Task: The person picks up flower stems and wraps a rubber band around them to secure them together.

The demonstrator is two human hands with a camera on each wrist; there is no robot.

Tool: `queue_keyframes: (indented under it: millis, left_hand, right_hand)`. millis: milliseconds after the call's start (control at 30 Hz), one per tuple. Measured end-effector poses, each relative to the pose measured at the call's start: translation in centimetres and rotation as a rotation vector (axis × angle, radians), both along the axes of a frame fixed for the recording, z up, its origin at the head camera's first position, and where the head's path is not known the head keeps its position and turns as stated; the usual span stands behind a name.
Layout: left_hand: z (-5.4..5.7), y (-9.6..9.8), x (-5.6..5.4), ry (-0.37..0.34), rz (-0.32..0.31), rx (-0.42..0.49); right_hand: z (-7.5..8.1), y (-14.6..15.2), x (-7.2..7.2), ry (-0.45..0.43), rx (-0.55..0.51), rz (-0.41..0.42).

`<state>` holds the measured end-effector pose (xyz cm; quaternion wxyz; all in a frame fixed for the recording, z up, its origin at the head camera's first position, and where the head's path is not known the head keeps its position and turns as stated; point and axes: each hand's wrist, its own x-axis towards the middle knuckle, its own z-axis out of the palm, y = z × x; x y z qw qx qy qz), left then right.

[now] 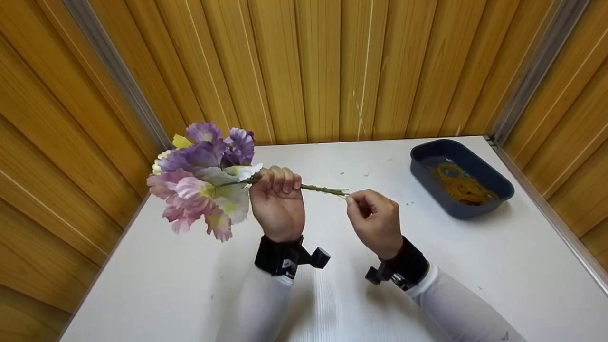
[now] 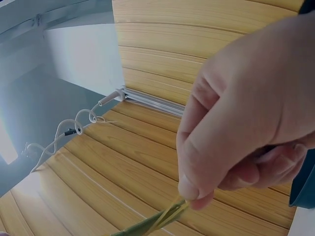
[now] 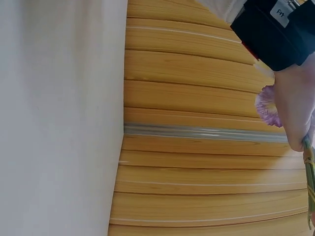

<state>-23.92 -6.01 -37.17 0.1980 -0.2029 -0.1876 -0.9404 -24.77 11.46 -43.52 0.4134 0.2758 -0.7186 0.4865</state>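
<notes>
A bunch of artificial flowers [image 1: 199,183] in purple, pink and white lies sideways above the table, blossoms to the left. My left hand [image 1: 280,206] grips its green stems [image 1: 325,189], palm upward, with the fingers curled round them. At the stem ends my right hand [image 1: 377,223] pinches with thumb and forefinger. The left wrist view shows a thin yellow rubber band [image 2: 160,221] running along the stems to that pinch. More of the yellow band [image 3: 308,156] is wound round the stems just below the left hand in the right wrist view.
A dark blue tray [image 1: 430,197] stands at the back right of the white table [image 1: 156,289], holding a tangle of yellow rubber bands [image 1: 458,185]. Wood-patterned walls [image 1: 313,71] enclose the back and sides. A coiled white cable [image 2: 78,125] hangs high up in the left wrist view.
</notes>
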Motion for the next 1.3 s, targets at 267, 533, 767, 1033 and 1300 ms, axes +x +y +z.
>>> queue_keyframes:
  millis: [267, 533, 767, 1033, 1300]
  left_hand:
    - [0.3, -0.5, -0.1, -0.086, -0.008, -0.01]
    - [0.6, -1.3, -0.5, -0.209, -0.049, 0.041]
    - [0.8, -1.6, -0.7, -0.257, -0.055, 0.047]
    - [0.8, -2.0, -1.0, -0.292, -0.062, 0.011]
    - [0.9, -2.1, -1.0, -0.282, -0.04, -0.049]
  right_hand:
    - [-0.6, 0.2, -1.0, 0.215, 0.105, -0.084]
    - [-1.1, 0.2, -1.4, 0.224, 0.071, -0.098]
    - [-1.2, 0.4, -2.1, 0.379, 0.123, -0.107]
    - [-0.9, 1.2, -3.2, 0.544, 0.199, -0.067]
    - [0.4, 1.9, -2.8, 0.641, 0.33, -0.023]
